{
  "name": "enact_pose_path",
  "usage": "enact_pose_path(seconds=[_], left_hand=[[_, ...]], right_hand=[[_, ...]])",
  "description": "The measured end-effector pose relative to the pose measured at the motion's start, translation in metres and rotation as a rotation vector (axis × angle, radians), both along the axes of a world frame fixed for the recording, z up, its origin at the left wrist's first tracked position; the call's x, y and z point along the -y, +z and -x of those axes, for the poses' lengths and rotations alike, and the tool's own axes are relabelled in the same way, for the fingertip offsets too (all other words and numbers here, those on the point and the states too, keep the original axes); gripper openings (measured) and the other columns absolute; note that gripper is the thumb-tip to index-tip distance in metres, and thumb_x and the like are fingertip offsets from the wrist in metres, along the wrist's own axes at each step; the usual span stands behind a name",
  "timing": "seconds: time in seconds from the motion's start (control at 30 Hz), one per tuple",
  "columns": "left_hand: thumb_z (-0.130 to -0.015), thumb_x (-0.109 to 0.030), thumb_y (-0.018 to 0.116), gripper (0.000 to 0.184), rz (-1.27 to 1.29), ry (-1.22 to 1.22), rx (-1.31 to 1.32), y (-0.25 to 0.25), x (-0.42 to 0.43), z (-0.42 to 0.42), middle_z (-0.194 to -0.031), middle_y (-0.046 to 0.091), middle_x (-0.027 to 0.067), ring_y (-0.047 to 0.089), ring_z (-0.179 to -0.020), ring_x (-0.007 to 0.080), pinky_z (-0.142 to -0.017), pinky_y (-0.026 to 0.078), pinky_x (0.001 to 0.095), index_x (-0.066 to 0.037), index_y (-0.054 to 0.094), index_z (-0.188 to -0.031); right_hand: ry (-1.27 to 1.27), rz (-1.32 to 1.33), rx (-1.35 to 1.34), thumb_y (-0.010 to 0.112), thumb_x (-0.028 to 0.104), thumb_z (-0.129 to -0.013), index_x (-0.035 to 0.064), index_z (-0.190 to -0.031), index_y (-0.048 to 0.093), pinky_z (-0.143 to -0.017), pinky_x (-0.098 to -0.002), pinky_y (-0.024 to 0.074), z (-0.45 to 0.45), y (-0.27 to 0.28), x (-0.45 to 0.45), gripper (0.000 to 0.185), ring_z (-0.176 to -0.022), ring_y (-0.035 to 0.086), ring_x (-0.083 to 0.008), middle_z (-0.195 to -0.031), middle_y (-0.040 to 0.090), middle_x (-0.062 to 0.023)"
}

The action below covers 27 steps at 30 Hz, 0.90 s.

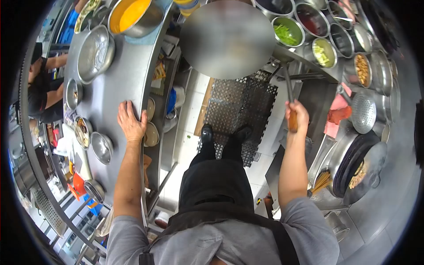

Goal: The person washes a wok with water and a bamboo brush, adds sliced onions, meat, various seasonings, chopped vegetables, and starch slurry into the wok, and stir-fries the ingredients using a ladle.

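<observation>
My left hand [131, 121] lies flat on the steel counter [126, 79], close to its edge, fingers stretched out and holding nothing. A small steel bowl [102, 148] stands beyond the wrist. My right hand [297, 116] is wrapped round the wooden grip of a long-handled cooking utensil [289, 88]. Its metal shaft points away from me, toward the bowls of ingredients; the working end is hard to make out. Right of this hand, a perforated skimmer [364, 112] rests beside a red cloth [339, 115].
Bowls of chopped greens [287, 34], pale green pieces [323, 53] and brown chunks [362, 70] line the right. A lidded wok [353, 170] is nearer. A steel pot of orange liquid [132, 15] stands far left. Another person [46, 84] works across the counter. A black mat [240, 101] covers the floor.
</observation>
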<state>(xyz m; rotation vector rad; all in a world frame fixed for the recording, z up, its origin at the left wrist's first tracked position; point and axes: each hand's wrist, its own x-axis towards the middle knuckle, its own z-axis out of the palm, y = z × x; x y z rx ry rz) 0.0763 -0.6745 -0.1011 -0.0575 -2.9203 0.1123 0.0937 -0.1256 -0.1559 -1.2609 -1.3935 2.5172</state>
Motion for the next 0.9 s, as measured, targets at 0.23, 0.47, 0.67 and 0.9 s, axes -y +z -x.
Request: enact_pose_path(seconds=[0.23, 0.47, 0.67, 0.9], left_hand=[[-0.083, -0.04, 0.057, 0.064, 0.107, 0.05, 0.002, -0.001, -0.005, -0.003, -0.136, 0.037, 0.0179, 0.032, -0.129, 0.0342, -0.104, 0.026, 0.0487, -0.005, 0.037, -0.133], [-0.08, -0.028, 0.057, 0.057, 0.059, 0.195, -0.008, 0.008, -0.042, -0.003, -0.135, 0.038, 0.0182, 0.033, -0.128, 0.0336, -0.102, 0.028, 0.0501, -0.003, 0.04, -0.129], [-0.069, -0.013, 0.063, 0.059, -0.065, 0.036, -0.221, -0.04, -0.13, -0.037, -0.134, 0.041, 0.0172, 0.038, -0.125, 0.0329, -0.098, 0.032, 0.0462, -0.008, 0.044, -0.124], [-0.067, -0.023, 0.07, 0.057, -0.314, -0.372, 1.185, -0.095, -0.246, -0.054, -0.11, 0.063, 0.0119, 0.058, -0.104, 0.0302, -0.091, 0.045, 0.0365, -0.008, 0.054, -0.12]], right_hand=[[0.158, 0.114, 0.001, 0.054, 0.009, -0.077, -0.0113, -0.121, 0.04, -0.037, -0.023, 0.0408, -0.121, 0.106, 0.0, 0.05, -0.051, 0.051, -0.0149, -0.089, 0.059, -0.017], [0.131, 0.18, -0.081, 0.051, 0.008, -0.077, -0.0125, -0.122, 0.04, -0.033, -0.0228, 0.0393, -0.241, 0.224, -0.028, 0.051, -0.047, 0.05, -0.0152, -0.093, 0.056, -0.0191], [-0.119, 0.074, -0.272, 0.047, 0.007, -0.076, -0.013, -0.125, 0.037, -0.03, -0.0232, 0.0386, -0.337, 0.29, -0.057, 0.053, -0.044, 0.048, -0.0158, -0.093, 0.052, -0.0241], [-0.502, -0.295, -0.278, 0.051, 0.007, -0.076, -0.0079, -0.128, 0.039, -0.032, -0.0214, 0.0379, -0.392, 0.313, -0.082, 0.055, -0.045, 0.048, -0.0149, -0.094, 0.054, -0.0198]])
